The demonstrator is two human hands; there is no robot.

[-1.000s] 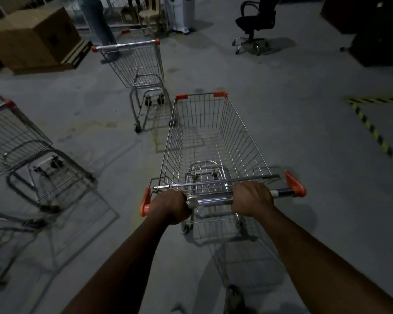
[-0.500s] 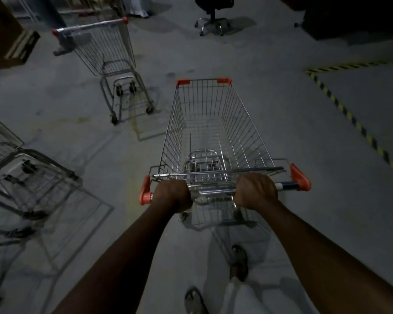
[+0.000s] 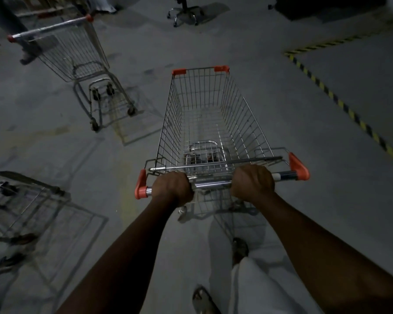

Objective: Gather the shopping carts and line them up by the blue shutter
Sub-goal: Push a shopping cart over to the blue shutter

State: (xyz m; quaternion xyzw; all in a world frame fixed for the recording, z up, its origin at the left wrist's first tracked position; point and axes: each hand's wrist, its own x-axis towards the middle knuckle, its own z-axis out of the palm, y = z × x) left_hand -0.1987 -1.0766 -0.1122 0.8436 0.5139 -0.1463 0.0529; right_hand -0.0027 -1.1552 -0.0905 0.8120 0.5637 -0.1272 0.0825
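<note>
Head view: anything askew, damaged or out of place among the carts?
Nothing damaged. Both hands, left and right, grip the upright, empty pushed cart. The cart ahead-left and another at left edge stand scattered, unaligned.

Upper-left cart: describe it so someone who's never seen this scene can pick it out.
Start from the yellow-black floor stripe at right and look across the grey floor past the centre cart that both hands push. The upper-left cart stands apart from it, beside a person's leg. Unlike the centre cart it is unheld, and unlike the cart cut off at the left edge its red-capped handle shows whole.
</note>
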